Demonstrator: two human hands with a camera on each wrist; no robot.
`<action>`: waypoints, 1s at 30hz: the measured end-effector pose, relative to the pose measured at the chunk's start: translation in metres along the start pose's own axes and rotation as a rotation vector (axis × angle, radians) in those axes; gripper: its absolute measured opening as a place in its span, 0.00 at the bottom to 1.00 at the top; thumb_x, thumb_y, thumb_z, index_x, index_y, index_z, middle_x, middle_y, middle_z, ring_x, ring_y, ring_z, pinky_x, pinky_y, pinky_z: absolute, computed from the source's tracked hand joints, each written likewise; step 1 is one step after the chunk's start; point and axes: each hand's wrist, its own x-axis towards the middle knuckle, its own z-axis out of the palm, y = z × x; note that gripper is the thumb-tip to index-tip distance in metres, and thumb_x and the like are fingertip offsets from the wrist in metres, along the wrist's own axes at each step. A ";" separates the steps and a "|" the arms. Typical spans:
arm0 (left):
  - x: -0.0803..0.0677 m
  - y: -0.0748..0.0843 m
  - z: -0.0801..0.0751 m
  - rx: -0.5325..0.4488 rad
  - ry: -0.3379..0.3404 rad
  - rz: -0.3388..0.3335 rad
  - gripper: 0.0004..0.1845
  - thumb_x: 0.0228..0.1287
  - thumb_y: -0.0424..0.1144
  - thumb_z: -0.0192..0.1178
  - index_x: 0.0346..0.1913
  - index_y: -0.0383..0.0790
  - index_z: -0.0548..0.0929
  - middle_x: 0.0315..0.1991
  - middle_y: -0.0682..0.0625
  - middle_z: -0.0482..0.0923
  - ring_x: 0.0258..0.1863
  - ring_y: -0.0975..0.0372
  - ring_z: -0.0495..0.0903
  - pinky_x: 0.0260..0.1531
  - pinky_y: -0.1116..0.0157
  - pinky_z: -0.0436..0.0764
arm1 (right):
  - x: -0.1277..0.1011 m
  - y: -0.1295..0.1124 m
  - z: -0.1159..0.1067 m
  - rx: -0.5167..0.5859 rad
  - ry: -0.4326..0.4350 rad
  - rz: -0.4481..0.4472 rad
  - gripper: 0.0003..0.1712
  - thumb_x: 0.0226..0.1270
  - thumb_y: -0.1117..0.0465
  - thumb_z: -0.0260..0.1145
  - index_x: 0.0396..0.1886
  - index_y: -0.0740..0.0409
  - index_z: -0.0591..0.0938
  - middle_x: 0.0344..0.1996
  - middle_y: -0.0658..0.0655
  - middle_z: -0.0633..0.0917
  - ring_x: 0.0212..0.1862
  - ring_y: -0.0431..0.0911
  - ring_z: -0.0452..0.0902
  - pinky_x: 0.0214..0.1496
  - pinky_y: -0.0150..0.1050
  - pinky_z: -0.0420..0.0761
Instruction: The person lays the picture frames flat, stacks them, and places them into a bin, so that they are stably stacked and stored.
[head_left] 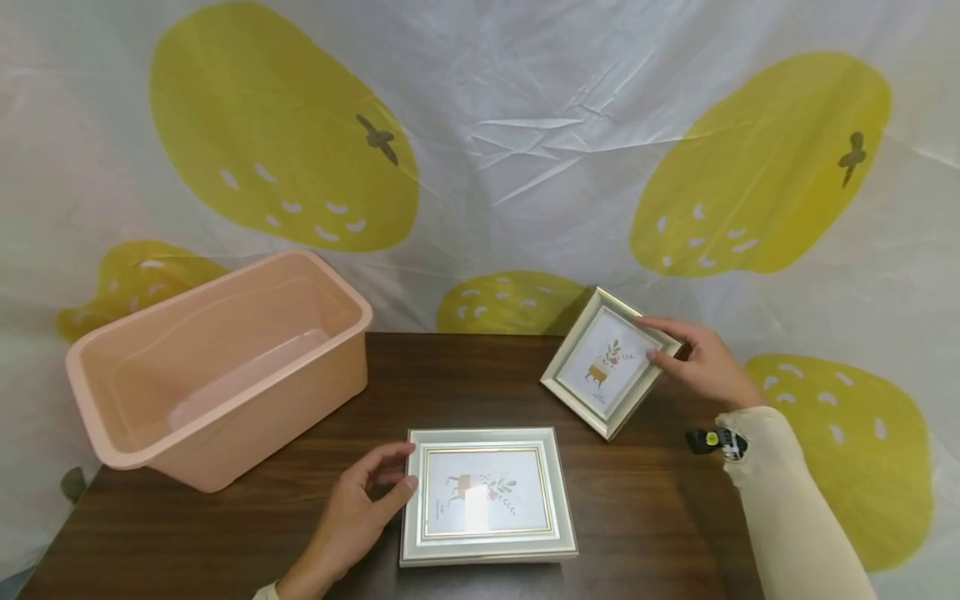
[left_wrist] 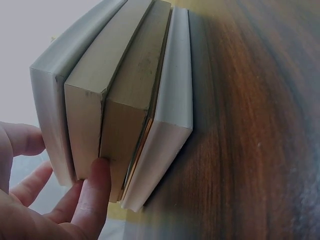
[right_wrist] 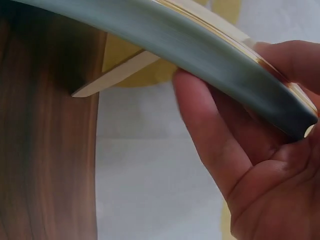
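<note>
A pale silver picture frame (head_left: pixel 600 362) with a plant print stands tilted on one corner near the back of the table, and my right hand (head_left: pixel 708 367) pinches its right corner between thumb and fingers. Behind that frame, the right wrist view shows a thin light strip (right_wrist: pixel 117 75), like a stand leg. Closer to me lies another picture frame (head_left: pixel 487 433), face up, on top of several stacked frames (left_wrist: pixel 85 110). My left hand (head_left: pixel 352 512) touches the left side of this stack, its fingertips against the edges.
A peach plastic bin (head_left: pixel 277 425) stands at the left of the dark wooden table (head_left: pixel 465 383); its visible inside shows bare floor and walls. White cloth (head_left: pixel 525 208) printed with yellow fruit hangs behind the table. A small black device (head_left: pixel 716 442) sits at my right wrist.
</note>
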 end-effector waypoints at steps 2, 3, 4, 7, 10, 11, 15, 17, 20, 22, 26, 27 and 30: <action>0.000 0.000 0.000 0.001 0.001 0.003 0.21 0.67 0.39 0.73 0.61 0.54 0.85 0.61 0.53 0.86 0.53 0.58 0.85 0.44 0.68 0.84 | -0.002 -0.002 -0.001 0.008 -0.024 0.022 0.30 0.76 0.65 0.68 0.75 0.53 0.76 0.62 0.68 0.83 0.26 0.51 0.87 0.30 0.42 0.88; 0.000 0.000 0.000 0.001 0.001 0.004 0.21 0.67 0.39 0.73 0.61 0.54 0.86 0.61 0.53 0.86 0.53 0.58 0.85 0.44 0.68 0.84 | -0.003 -0.003 -0.002 0.016 -0.030 0.027 0.30 0.76 0.65 0.68 0.76 0.54 0.76 0.60 0.69 0.83 0.27 0.53 0.87 0.31 0.44 0.88; 0.000 0.000 0.000 0.002 0.001 0.004 0.21 0.67 0.39 0.73 0.61 0.54 0.85 0.61 0.53 0.86 0.53 0.58 0.85 0.44 0.67 0.84 | -0.003 -0.003 -0.002 0.020 -0.034 0.031 0.30 0.76 0.65 0.68 0.76 0.54 0.76 0.59 0.70 0.83 0.27 0.53 0.87 0.31 0.45 0.89; 0.000 -0.001 0.000 0.006 0.000 0.003 0.21 0.67 0.39 0.73 0.61 0.55 0.85 0.61 0.53 0.86 0.53 0.59 0.86 0.44 0.67 0.84 | -0.005 -0.004 0.000 0.036 -0.017 0.039 0.30 0.76 0.65 0.68 0.76 0.55 0.76 0.58 0.70 0.83 0.28 0.49 0.87 0.32 0.44 0.89; 0.000 -0.001 0.000 0.007 -0.004 0.003 0.21 0.67 0.40 0.73 0.61 0.55 0.85 0.61 0.53 0.86 0.52 0.59 0.86 0.44 0.67 0.83 | -0.008 -0.006 0.003 0.056 0.023 0.042 0.30 0.76 0.66 0.68 0.75 0.55 0.76 0.60 0.70 0.82 0.29 0.45 0.87 0.31 0.42 0.89; 0.000 -0.001 0.000 0.006 -0.004 0.004 0.21 0.67 0.40 0.73 0.61 0.55 0.85 0.61 0.53 0.86 0.52 0.59 0.86 0.44 0.67 0.84 | -0.010 -0.006 0.004 0.069 0.039 0.043 0.30 0.75 0.67 0.68 0.75 0.56 0.76 0.61 0.70 0.82 0.29 0.45 0.87 0.31 0.42 0.89; 0.000 -0.002 0.000 -0.004 -0.006 0.004 0.20 0.67 0.39 0.73 0.61 0.54 0.85 0.62 0.53 0.85 0.52 0.59 0.86 0.44 0.68 0.84 | -0.018 -0.007 0.009 0.123 0.120 0.045 0.30 0.74 0.69 0.68 0.75 0.58 0.76 0.60 0.62 0.83 0.27 0.47 0.88 0.29 0.43 0.88; -0.001 -0.002 0.000 -0.006 -0.007 0.002 0.20 0.68 0.39 0.73 0.61 0.54 0.85 0.62 0.53 0.85 0.52 0.59 0.86 0.44 0.68 0.84 | -0.021 -0.008 0.013 0.146 0.160 0.042 0.31 0.74 0.70 0.68 0.75 0.59 0.76 0.59 0.52 0.84 0.25 0.49 0.88 0.28 0.44 0.88; -0.001 -0.002 0.000 -0.004 -0.006 -0.001 0.20 0.68 0.40 0.73 0.61 0.55 0.85 0.62 0.53 0.85 0.52 0.59 0.85 0.44 0.68 0.84 | -0.026 -0.011 0.017 0.179 0.222 0.035 0.32 0.73 0.71 0.69 0.75 0.60 0.76 0.56 0.38 0.83 0.23 0.49 0.87 0.27 0.41 0.88; -0.001 -0.002 0.000 -0.003 -0.005 0.001 0.20 0.68 0.40 0.73 0.61 0.55 0.85 0.62 0.53 0.85 0.53 0.59 0.86 0.44 0.68 0.84 | -0.030 -0.014 0.019 0.206 0.264 0.033 0.32 0.72 0.72 0.68 0.75 0.60 0.76 0.56 0.34 0.83 0.23 0.46 0.87 0.26 0.39 0.87; 0.000 -0.002 0.000 0.000 -0.005 0.003 0.20 0.68 0.40 0.73 0.62 0.55 0.85 0.63 0.53 0.85 0.53 0.59 0.86 0.43 0.68 0.84 | -0.037 -0.022 0.023 0.257 0.349 0.038 0.32 0.72 0.73 0.68 0.74 0.58 0.77 0.59 0.35 0.84 0.23 0.39 0.86 0.25 0.35 0.86; 0.000 -0.001 0.000 0.000 -0.005 0.004 0.20 0.68 0.40 0.73 0.62 0.55 0.85 0.63 0.53 0.85 0.53 0.59 0.86 0.43 0.68 0.84 | -0.038 -0.024 0.024 0.280 0.365 0.038 0.32 0.72 0.74 0.68 0.74 0.58 0.78 0.61 0.36 0.84 0.23 0.38 0.86 0.25 0.34 0.86; 0.000 -0.001 0.000 -0.004 -0.004 0.013 0.21 0.68 0.39 0.72 0.62 0.54 0.85 0.63 0.53 0.85 0.53 0.58 0.86 0.44 0.68 0.84 | -0.042 -0.032 0.027 0.367 0.399 0.033 0.31 0.71 0.74 0.67 0.74 0.60 0.78 0.64 0.38 0.83 0.25 0.36 0.87 0.26 0.32 0.86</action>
